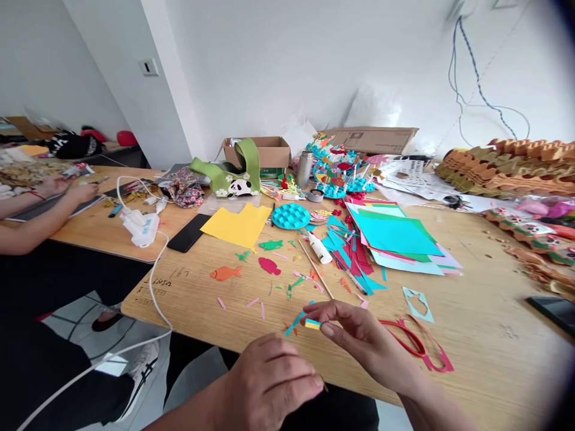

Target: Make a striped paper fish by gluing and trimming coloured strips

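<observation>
My right hand [359, 338] pinches a small yellow, white and blue strip of paper [313, 325] between thumb and fingers, above the table's front edge. My left hand [274, 383] is closer to me, its fingers curled together; a small dark tip shows at them, too little to name. Beneath the right fingertips lies a narrow blue paper strip [294, 323]. Red-handled scissors [406, 336] rest just right of that hand, partly hidden by it. Paper fish lie beyond: orange [226, 273], crimson [269, 266] and green [271, 245].
A white glue bottle [319, 248] and a thin wooden stick [317, 269] lie amid paper scraps. Coloured sheets [395, 233] are stacked at right, yellow paper [238, 224] and a black phone [189, 232] at left. A white cable [155, 293] hangs over the left edge. Another person's hands [83, 190] work far left.
</observation>
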### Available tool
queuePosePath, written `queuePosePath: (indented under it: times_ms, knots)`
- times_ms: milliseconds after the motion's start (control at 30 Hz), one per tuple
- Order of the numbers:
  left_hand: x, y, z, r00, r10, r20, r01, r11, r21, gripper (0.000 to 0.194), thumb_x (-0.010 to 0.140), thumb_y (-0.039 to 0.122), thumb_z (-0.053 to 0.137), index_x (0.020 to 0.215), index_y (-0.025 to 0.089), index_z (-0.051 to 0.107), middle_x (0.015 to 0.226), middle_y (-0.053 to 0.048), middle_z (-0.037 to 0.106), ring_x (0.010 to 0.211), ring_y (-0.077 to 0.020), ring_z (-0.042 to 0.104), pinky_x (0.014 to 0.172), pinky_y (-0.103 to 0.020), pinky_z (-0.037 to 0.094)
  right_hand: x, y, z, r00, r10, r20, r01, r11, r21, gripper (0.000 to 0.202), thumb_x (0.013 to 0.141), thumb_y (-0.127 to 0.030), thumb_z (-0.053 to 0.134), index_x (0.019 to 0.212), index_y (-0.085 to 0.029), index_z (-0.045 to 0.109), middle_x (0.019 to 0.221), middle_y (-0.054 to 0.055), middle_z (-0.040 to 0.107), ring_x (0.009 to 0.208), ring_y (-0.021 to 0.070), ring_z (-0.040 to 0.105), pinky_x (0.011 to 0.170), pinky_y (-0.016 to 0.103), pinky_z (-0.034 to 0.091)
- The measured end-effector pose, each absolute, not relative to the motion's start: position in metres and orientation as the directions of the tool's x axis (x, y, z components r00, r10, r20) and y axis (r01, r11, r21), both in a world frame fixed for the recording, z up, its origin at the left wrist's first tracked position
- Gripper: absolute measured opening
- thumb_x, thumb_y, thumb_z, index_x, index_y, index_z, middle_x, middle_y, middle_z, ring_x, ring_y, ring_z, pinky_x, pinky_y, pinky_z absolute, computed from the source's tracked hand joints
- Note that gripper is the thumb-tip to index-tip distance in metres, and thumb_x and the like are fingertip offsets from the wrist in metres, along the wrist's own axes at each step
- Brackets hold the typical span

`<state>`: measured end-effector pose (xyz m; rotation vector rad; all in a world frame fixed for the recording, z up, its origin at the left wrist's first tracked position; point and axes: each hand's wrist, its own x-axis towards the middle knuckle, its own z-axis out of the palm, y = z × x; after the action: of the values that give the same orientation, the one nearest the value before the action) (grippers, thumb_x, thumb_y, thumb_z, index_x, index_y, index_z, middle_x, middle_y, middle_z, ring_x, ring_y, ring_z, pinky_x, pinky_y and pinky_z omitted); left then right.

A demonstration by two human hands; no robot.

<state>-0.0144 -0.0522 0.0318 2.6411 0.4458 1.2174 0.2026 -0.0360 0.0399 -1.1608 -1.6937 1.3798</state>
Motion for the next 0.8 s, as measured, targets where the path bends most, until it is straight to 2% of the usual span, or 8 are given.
queuePosePath:
  times_ms: [200,300,400,500,600,667,733,800]
  knots:
    - [-0.02,-0.051,0.053,0.68,0.194,0.707,0.222,-0.974,0.053,0.017,0.09,0.011,0.051,0.102,0.012,0.064,0.09,-0.004,0.074,0.083,-0.0142,0.066,0.08,-0.025,0.054,0.176,-0.038,0.036,-0.451,0.884,-0.124,0.264,0.0,-0.965,0.024,0.096,-0.041,0.04,0.086,-0.02,0.048,0.077,0.002,0.066,0.072,0.0141,0.06,0.068,0.027,0.046]
    - [-0.019,-0.05,0.053,0.69,0.175,0.702,0.249,-0.968,-0.004,0.017,0.09,0.01,0.05,0.1,0.012,0.065,0.09,-0.003,0.074,0.082,-0.0142,0.066,0.08,-0.025,0.054,0.171,-0.043,0.033,-0.421,0.896,-0.137,0.33,0.01,-0.944,0.025,0.097,-0.042,0.037,0.086,-0.022,0.045,0.067,-0.003,0.056,0.06,0.0113,0.053,0.057,0.023,0.041]
    - [-0.019,-0.049,0.049,0.695,0.175,0.698,0.254,-0.967,-0.011,0.017,0.09,0.011,0.049,0.099,0.012,0.065,0.091,-0.003,0.074,0.081,-0.0137,0.066,0.081,-0.025,0.054,0.17,-0.043,0.032,-0.387,0.917,-0.099,0.445,0.092,-0.891,0.024,0.097,-0.04,0.036,0.085,-0.022,0.046,0.067,-0.004,0.051,0.058,0.0111,0.047,0.055,0.023,0.038]
    - [-0.019,-0.052,0.039,0.647,0.219,0.731,0.264,-0.963,0.055,0.02,0.091,0.011,0.047,0.103,0.012,0.062,0.093,-0.004,0.072,0.085,-0.0144,0.065,0.08,-0.026,0.053,0.172,-0.041,0.032,-0.354,0.935,-0.02,0.515,0.177,-0.838,0.023,0.097,-0.037,0.035,0.084,-0.022,0.047,0.069,-0.003,0.051,0.06,0.0117,0.046,0.056,0.024,0.036]
    - [-0.018,-0.054,0.022,0.441,0.359,0.823,0.353,-0.912,0.209,0.024,0.085,0.007,0.052,0.108,0.012,0.057,0.095,-0.009,0.068,0.089,-0.017,0.062,0.08,-0.029,0.053,0.179,-0.036,0.033,-0.256,0.965,0.05,0.553,0.189,-0.812,0.023,0.097,-0.037,0.034,0.085,-0.022,0.047,0.068,-0.003,0.05,0.059,0.012,0.046,0.056,0.025,0.036]
    - [-0.017,-0.053,0.009,0.358,0.602,0.713,0.472,-0.776,0.418,0.023,0.082,0.008,0.058,0.103,0.015,0.057,0.092,-0.008,0.064,0.087,-0.0174,0.06,0.083,-0.033,0.052,0.186,-0.032,0.033,-0.176,0.98,0.094,0.562,0.178,-0.808,0.024,0.097,-0.039,0.034,0.084,-0.022,0.046,0.066,-0.003,0.048,0.057,0.012,0.044,0.054,0.025,0.035]
    - [-0.016,-0.05,-0.004,0.368,0.733,0.572,0.569,-0.664,0.485,0.014,0.081,0.015,0.061,0.095,0.018,0.058,0.088,-0.006,0.06,0.087,-0.0189,0.059,0.093,-0.042,0.047,0.191,-0.03,0.033,-0.112,0.987,0.111,0.558,0.155,-0.815,0.025,0.096,-0.042,0.035,0.085,-0.022,0.046,0.063,-0.004,0.044,0.054,0.0119,0.04,0.051,0.024,0.033]
    - [-0.013,-0.047,-0.016,0.368,0.788,0.493,0.621,-0.603,0.5,0.01,0.08,0.021,0.064,0.088,0.018,0.058,0.084,-0.005,0.056,0.088,-0.0211,0.057,0.095,-0.047,0.045,0.194,-0.028,0.032,-0.079,0.992,0.103,0.552,0.13,-0.824,0.025,0.096,-0.044,0.035,0.086,-0.022,0.045,0.061,-0.005,0.041,0.052,0.0118,0.037,0.049,0.024,0.032]
